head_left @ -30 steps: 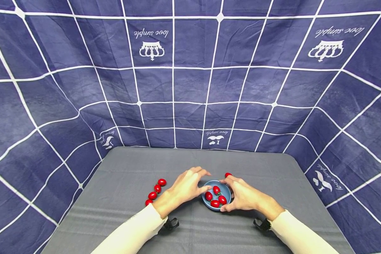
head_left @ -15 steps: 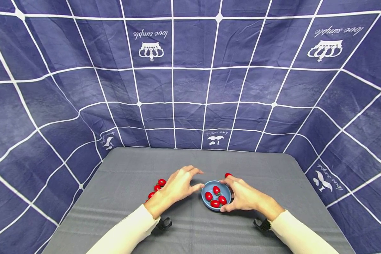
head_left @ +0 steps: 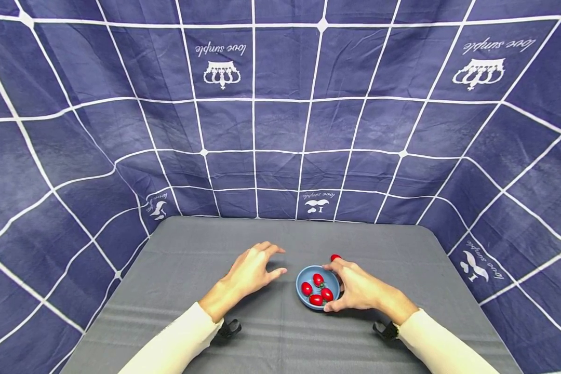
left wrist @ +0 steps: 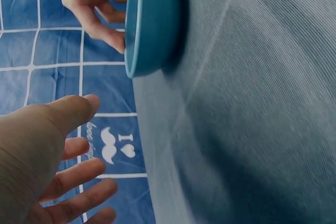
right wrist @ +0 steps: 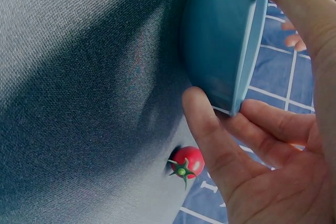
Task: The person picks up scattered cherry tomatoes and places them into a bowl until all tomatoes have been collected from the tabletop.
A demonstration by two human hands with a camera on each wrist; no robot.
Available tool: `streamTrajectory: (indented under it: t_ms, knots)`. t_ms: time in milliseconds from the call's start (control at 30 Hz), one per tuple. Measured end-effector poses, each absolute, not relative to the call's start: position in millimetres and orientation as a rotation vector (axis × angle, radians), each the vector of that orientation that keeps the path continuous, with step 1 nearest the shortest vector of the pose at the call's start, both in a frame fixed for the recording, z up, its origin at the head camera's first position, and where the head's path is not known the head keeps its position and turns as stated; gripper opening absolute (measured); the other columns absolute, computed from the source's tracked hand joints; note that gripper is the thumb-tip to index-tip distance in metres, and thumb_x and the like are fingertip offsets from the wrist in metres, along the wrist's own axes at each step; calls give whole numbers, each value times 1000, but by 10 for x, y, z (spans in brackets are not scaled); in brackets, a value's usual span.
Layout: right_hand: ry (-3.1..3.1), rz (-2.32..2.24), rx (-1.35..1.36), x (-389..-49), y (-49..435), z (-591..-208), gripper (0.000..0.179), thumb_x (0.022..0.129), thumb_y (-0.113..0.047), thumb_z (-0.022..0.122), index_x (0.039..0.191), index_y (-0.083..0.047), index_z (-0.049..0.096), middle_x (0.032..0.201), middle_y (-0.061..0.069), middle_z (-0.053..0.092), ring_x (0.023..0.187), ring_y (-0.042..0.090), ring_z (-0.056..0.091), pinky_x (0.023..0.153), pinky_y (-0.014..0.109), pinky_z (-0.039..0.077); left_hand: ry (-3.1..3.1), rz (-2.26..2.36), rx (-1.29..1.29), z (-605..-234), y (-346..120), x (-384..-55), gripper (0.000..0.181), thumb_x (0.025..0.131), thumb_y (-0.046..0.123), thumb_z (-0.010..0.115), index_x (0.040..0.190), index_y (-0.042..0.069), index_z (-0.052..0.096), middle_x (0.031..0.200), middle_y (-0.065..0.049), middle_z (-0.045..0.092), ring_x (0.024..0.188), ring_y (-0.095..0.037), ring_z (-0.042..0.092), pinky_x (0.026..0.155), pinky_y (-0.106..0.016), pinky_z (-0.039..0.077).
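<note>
A dark blue checked cloth (head_left: 280, 119) printed with white crowns and moustaches hangs round the back and sides, likely as a plain backdrop, and in front of it a grey table (head_left: 191, 244) takes up the lower middle of the head view. The person's two arms in cream sleeves (head_left: 444, 348) come in from about 7 and 5 o'clock. The right hand (head_left: 362, 288) grips the small blue bowl (head_left: 304, 300) from the bowl's 3 o'clock side, thumb on the near wall and fingers curled over the far rim, a hold that would keep the light bowl from sliding on the table. The left hand (head_left: 252, 270) hovers just above the table at the bowl's 9 o'clock, near it but apart, holding nothing, its fingers loosely spread and slightly bent with the thumb pointing at the bowl. Four red cherry tomatoes (head_left: 318, 290) with green stalks lie inside the bowl, which sits a little right of the table's centre. One more loose cherry tomato (head_left: 336, 257) rests on the table at the bowl's 1 o'clock, just beyond the right hand's fingertips and partly hidden by them.
</note>
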State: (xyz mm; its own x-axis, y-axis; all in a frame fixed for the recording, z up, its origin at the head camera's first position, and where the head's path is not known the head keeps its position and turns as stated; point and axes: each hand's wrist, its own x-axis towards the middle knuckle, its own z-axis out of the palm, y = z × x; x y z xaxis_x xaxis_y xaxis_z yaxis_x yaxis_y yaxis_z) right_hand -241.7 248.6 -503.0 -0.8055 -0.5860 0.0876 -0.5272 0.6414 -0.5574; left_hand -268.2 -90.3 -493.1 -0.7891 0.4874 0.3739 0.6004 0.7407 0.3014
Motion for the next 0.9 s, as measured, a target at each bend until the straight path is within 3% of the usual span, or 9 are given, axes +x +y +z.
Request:
streamTrajectory:
  t_ms: [367,900]
  knots:
    - [2728,-929,-914,-2405,2476,-5029,97,76,-39,112,149,6,67,131,15,72,96,7,78,83,23,69,-2729,-588,-731,-5044,-1195,-2704,48,94,35,100,135,17,83,128,-10,83,119,-36,83,97,-55,69]
    - [2751,-904,-909,-2392,2471,-5028,99,76,-41,111,150,7,67,133,16,72,92,3,76,81,22,68,-2842,-581,-574,-5177,-1583,-2734,51,93,33,100,137,15,82,129,-10,80,122,-36,79,101,-56,68]
